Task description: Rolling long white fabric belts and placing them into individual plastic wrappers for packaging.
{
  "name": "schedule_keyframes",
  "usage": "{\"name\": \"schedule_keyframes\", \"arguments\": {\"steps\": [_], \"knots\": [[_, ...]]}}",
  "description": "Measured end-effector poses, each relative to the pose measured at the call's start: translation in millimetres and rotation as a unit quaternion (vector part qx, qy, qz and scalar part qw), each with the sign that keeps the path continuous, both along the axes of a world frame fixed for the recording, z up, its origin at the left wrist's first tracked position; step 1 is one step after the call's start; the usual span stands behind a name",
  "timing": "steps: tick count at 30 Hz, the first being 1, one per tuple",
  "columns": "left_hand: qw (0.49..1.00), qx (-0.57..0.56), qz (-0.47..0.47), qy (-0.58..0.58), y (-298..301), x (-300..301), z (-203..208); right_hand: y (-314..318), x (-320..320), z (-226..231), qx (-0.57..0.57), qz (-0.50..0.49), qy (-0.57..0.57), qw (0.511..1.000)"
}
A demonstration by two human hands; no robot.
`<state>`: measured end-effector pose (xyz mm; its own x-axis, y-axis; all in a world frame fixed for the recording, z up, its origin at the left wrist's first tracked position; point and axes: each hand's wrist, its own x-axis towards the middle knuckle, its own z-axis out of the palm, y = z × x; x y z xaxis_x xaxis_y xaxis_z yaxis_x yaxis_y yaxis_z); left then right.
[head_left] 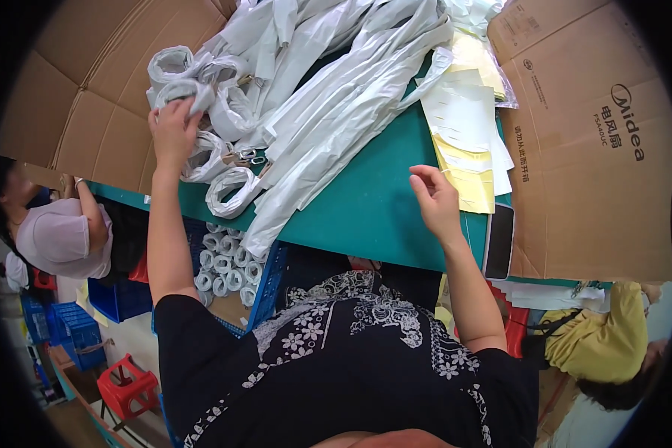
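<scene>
the green table [373,201] runs beneath everything. across it, long white plastic strips [351,112] lie in an overlapping heap, with yellow and white sheets [463,168] to the right. at its left end sit clustered white rolls [235,123]. the left hand [173,138] reaches there, fingers curled over one upper roll [204,97]; whether they truly grip it cannot be told. the right hand [439,200] hovers empty, fingers loosely bent, beside the sheets. handling likely goes best with light pressure around the roll's outer wall, neighbours undisturbed, and clear of the small metal clips [245,155].
</scene>
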<state>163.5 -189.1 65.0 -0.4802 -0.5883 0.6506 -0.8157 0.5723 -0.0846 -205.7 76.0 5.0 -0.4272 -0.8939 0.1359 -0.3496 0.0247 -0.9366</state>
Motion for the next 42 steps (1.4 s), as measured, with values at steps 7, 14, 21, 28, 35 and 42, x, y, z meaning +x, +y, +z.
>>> {"name": "schedule_keyframes", "arguments": {"steps": [7, 14, 21, 28, 35, 42], "knots": [[0.985, 0.055, -0.154, 0.051, 71.4, -80.2, -15.2, -58.8, 31.1, -35.3, 0.123, 0.044, -0.11, 0.985], [0.954, 0.262, -0.149, -0.007, 130.7, -138.7, -52.5, -114.5, 59.9, -34.8, 0.174, 0.023, -0.288, 0.941], [0.772, 0.519, -0.224, 0.291, 157.6, -156.0, -65.8, -75.3, 46.4, -29.0, 0.143, 0.11, -0.336, 0.925], [0.873, 0.307, -0.351, 0.144, 159.2, -124.0, -52.5, -63.3, 7.8, -27.4, 0.147, 0.08, -0.349, 0.922], [0.876, 0.253, -0.369, 0.181, 198.5, -99.5, -53.9, -70.5, -10.5, -26.5, 0.138, 0.036, -0.399, 0.906], [0.852, 0.315, -0.22, 0.355, 282.0, -68.0, -70.2, -77.3, -16.5, -20.7, 0.096, 0.017, -0.411, 0.907]]}}
